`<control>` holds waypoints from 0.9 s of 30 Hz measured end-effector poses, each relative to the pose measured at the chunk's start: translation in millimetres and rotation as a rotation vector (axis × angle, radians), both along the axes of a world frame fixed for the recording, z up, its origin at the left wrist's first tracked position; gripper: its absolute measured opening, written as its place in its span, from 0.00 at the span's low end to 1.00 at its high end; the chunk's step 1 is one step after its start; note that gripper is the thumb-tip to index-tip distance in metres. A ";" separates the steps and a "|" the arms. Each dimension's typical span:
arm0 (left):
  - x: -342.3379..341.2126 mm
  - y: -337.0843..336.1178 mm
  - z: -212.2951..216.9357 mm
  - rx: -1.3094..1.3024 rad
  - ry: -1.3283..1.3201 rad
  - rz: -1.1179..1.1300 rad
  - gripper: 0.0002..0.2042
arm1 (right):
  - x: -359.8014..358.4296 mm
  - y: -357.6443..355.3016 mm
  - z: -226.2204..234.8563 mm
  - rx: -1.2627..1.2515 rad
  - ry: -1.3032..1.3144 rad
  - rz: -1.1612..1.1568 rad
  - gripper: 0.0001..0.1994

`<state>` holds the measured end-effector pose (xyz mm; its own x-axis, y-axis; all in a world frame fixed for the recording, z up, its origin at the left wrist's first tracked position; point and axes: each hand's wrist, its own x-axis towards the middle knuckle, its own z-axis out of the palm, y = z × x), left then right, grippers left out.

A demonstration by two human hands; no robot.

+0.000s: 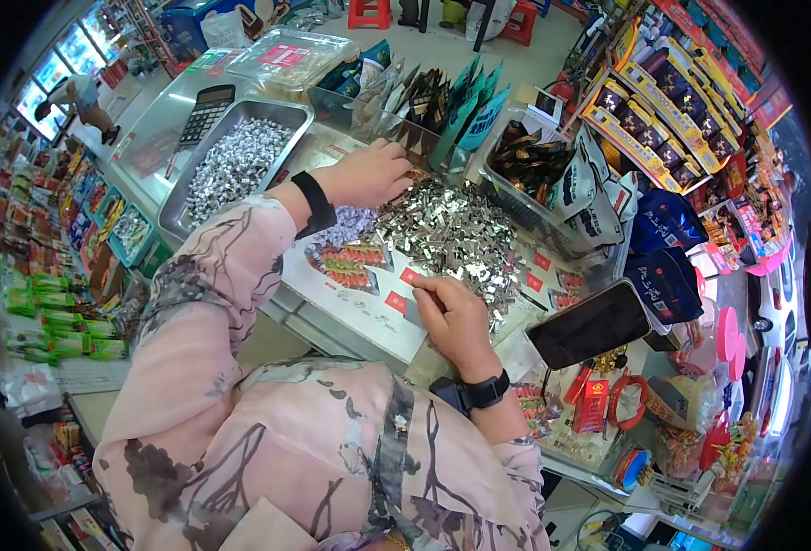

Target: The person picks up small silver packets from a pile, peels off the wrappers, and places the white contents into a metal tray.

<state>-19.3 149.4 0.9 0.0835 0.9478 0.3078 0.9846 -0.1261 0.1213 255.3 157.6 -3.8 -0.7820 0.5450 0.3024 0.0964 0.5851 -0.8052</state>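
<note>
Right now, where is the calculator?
In the head view the calculator lies at the upper left, on the metal counter just beyond the tray of silver candies, far left of the left hand.

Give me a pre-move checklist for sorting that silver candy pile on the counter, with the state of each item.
1. Left hand on the pile of silver wrapped candies: ok, it rests at the pile's far edge.
2. Right hand at the pile: ok, fingers meet its near edge; whether it grips a piece, cannot tell.
3. Metal tray within reach: ok, beside the left forearm, already holding candies.
4. Phone clear of the pile: ok, apart, right of the right hand.
5. Candies safe from the counter edge: cannot tell.
</note>
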 end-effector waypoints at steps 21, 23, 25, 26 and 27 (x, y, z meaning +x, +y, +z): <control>13.8 -48.8 8.0 -0.275 -0.154 -0.043 0.10 | -0.4 0.4 0.8 0.028 0.015 0.001 0.06; 13.7 -52.7 10.2 -0.329 -0.155 -0.098 0.10 | -0.5 0.1 1.8 0.024 0.020 0.003 0.06; 14.9 -56.5 13.3 -0.357 -0.155 -0.124 0.10 | -0.6 0.1 3.0 0.013 0.003 0.004 0.06; 16.3 -58.6 15.8 -0.373 -0.167 -0.136 0.11 | -0.5 0.0 3.2 0.006 -0.005 0.004 0.06; 17.6 -60.3 18.2 -0.389 -0.179 -0.147 0.11 | -0.4 0.4 2.1 0.005 -0.004 0.004 0.06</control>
